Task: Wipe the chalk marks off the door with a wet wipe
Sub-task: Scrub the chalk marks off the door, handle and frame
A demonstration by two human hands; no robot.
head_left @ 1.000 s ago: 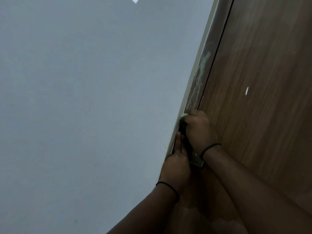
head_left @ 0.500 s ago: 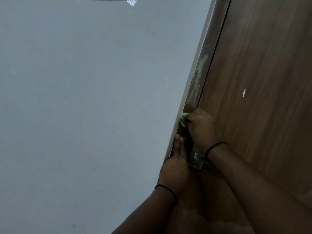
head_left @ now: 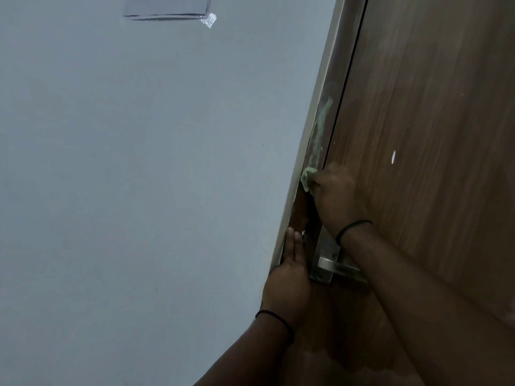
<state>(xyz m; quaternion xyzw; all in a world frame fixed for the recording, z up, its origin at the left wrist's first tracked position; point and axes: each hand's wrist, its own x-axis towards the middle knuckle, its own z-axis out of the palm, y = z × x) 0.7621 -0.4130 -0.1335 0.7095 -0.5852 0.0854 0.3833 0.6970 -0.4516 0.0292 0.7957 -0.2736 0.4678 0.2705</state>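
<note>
- A pale grey wall [head_left: 139, 176] fills everything left of the door frame [head_left: 324, 112]; a brown wood-grain door [head_left: 418, 135] stands just right of it.
- The right hand [head_left: 338, 195], fingers closed on a crumpled green wet wipe [head_left: 306, 178], presses it to the door frame, higher up than a second ago.
- The left hand [head_left: 289, 285] lies flat, fingers straight and together, against the door frame below the wipe.
- Green chalk marks [head_left: 320, 126] streak the door frame just above the wipe.
- A metal door handle [head_left: 333, 267], right of the door frame, is now uncovered, though the right forearm crosses its lever.
- A white fleck [head_left: 393, 157] dots the door right of the door frame.
- No writing is readable.
</note>
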